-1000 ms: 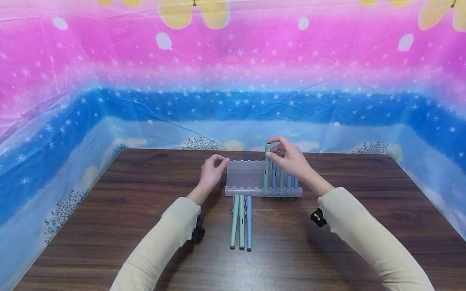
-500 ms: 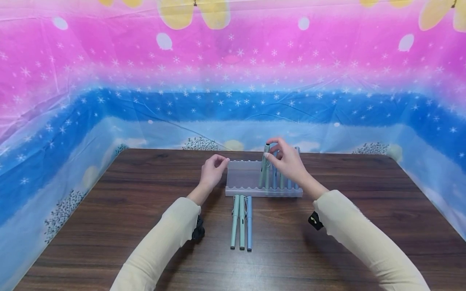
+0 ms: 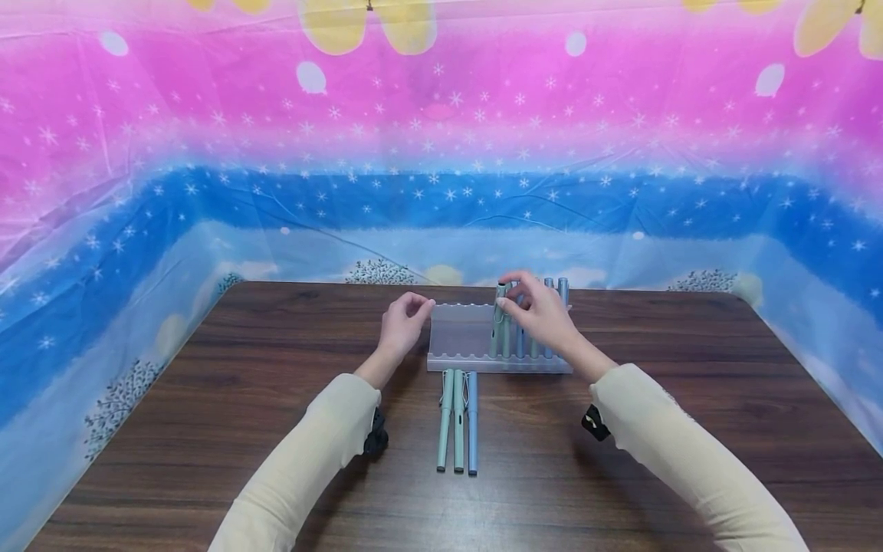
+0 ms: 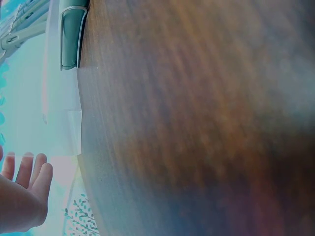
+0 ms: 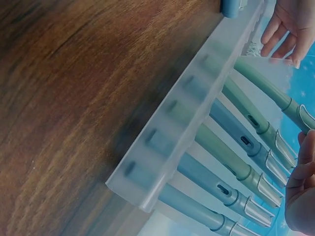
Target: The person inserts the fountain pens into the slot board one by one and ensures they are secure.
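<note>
A translucent pen rack (image 3: 462,331) with scalloped edges stands on the table, several green and blue capped pens upright in its right-hand part. My left hand (image 3: 400,328) pinches the rack's upper left corner between thumb and fingertips. At the other side, my right hand (image 3: 545,310) holds a green pen (image 3: 497,326) near its cap. This pen is the leftmost in the row; in the right wrist view the green pen (image 5: 263,83) leans in the rack with fingers at its cap end. Two green pens (image 3: 448,422) and a blue pen (image 3: 472,422) lie before the rack.
The brown wooden table (image 3: 276,345) extends around the rack on all sides. Behind it hangs a pink and blue patterned cloth (image 3: 441,192). Small black wrist cameras (image 3: 375,435) sit under the sleeves.
My right hand has shifted slightly left and down, bringing the green pen into the rack beside the other upright pens. My left hand stays at the rack's corner.
</note>
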The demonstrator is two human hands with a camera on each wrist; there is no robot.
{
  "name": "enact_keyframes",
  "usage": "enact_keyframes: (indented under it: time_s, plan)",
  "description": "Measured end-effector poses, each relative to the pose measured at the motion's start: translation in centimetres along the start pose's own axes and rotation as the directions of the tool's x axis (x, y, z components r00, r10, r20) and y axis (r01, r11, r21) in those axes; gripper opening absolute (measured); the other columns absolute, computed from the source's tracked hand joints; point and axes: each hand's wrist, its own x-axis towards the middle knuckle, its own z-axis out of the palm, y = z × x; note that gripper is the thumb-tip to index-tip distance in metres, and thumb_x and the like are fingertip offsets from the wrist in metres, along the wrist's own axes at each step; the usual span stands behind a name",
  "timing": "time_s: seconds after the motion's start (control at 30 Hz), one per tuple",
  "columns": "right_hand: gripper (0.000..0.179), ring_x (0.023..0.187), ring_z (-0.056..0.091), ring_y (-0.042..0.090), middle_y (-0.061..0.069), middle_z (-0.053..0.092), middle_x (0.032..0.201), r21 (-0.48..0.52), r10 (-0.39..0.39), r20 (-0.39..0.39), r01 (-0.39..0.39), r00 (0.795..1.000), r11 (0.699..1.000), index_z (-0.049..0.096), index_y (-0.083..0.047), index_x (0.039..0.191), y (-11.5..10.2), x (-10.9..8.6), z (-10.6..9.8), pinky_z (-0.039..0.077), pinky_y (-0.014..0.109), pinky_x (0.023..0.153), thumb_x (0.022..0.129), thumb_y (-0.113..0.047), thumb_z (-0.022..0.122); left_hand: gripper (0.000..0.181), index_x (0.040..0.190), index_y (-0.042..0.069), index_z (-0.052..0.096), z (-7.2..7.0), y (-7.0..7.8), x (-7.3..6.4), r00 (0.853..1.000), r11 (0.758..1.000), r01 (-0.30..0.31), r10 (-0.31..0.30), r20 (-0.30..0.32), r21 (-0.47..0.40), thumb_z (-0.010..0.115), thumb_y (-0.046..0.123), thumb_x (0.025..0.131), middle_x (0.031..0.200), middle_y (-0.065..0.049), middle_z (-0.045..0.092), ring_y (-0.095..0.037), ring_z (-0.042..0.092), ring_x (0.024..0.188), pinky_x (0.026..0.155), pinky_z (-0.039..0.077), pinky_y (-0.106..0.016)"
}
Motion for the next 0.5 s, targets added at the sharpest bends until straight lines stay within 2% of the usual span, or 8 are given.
enact_keyframes:
  time_s: [0.27,0.5]
  plan:
    - [0.029,0.059,0.052,0.014,0.004,0.062,0.089,-0.004,0.049,0.045,-0.049,0.998,0.999,0.05,-0.013,0.115,-0.01,0.48,-0.17,0.041,0.032,0.049,0.087,-0.019,0.056,0.02,0.091,0.004,0.06,-0.02,0.02,0.01,1.0,1.0,-0.009,0.009,-0.003,-0.006,0.057,0.024,0.087,0.089,-0.007,0.06,-0.02,0.054,0.085,0.08,0.041,-0.033]
    - [0.029,0.065,0.057,0.025,0.005,0.061,0.091,0.025,0.096,0.084,-0.099,0.992,0.995,0.051,-0.014,0.115,0.16,0.87,-0.28,0.041,0.034,0.052,0.087,-0.019,0.057,0.02,0.09,0.004,0.06,0.01,-0.02,-0.02,1.0,1.0,-0.01,0.01,-0.008,-0.009,0.057,0.023,0.086,0.09,-0.008,0.061,-0.02,0.054,0.087,0.081,0.04,-0.033]
